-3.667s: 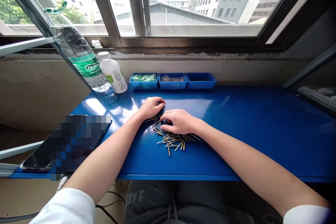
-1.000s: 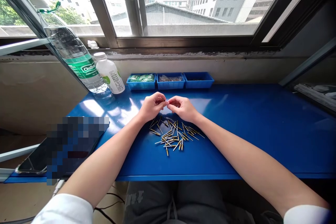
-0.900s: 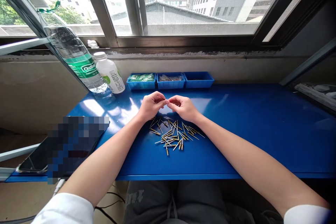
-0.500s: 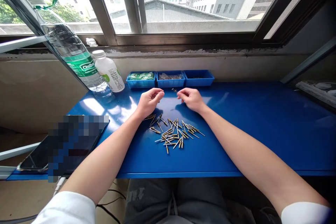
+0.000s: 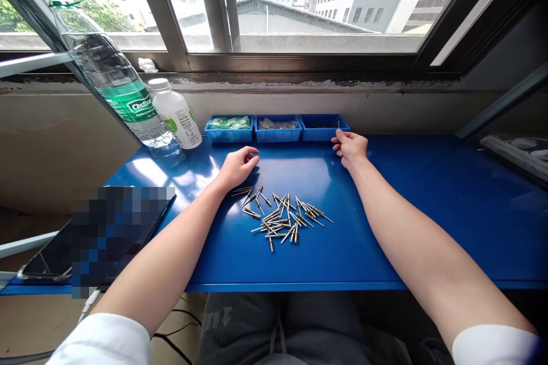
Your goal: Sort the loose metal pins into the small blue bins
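Blind rivets lie scattered on the blue desk, just beside the wide, empty left grip; the narrower right grip touches the rightmost tray, its hold unclear.

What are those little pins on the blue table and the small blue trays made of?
The pins look like blind rivets: metal, with brassy gold bodies and bright silver stems, judging by their glint. The trays look like moulded plastic, with a smooth, slightly glossy blue surface, though the look alone cannot confirm it.
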The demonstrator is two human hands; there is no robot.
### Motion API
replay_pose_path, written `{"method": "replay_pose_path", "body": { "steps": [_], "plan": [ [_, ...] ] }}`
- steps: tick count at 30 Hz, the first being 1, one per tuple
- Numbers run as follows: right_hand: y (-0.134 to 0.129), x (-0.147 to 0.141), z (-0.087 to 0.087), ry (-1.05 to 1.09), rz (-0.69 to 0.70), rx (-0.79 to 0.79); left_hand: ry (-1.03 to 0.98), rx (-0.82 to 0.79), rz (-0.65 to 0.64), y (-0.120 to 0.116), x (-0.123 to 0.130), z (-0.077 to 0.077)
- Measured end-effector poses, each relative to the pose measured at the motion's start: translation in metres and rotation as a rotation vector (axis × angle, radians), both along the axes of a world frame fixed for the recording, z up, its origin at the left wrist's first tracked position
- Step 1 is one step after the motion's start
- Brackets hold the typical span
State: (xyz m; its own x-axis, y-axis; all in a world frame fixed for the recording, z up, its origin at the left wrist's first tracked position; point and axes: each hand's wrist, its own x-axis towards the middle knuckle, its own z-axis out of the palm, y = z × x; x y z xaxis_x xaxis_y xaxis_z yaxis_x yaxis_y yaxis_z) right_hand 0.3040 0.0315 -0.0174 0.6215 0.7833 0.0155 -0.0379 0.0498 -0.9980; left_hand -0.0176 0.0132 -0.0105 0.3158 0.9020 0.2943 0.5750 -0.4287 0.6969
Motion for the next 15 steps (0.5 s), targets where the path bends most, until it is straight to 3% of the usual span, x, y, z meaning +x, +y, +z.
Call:
{"method": "replay_pose_path", "body": {
  "steps": [9,15],
  "plan": [
    [0.0044,0.0014,0.0003,0.032,-0.026,-0.003,0.050,-0.009,-0.017,0.0004,-0.0003,-0.0007],
    [-0.0015,0.0012,0.0035,0.067,0.039,0.045,0.088,-0.001,-0.038,-0.0008,-0.0001,0.0019]
  ]
}}
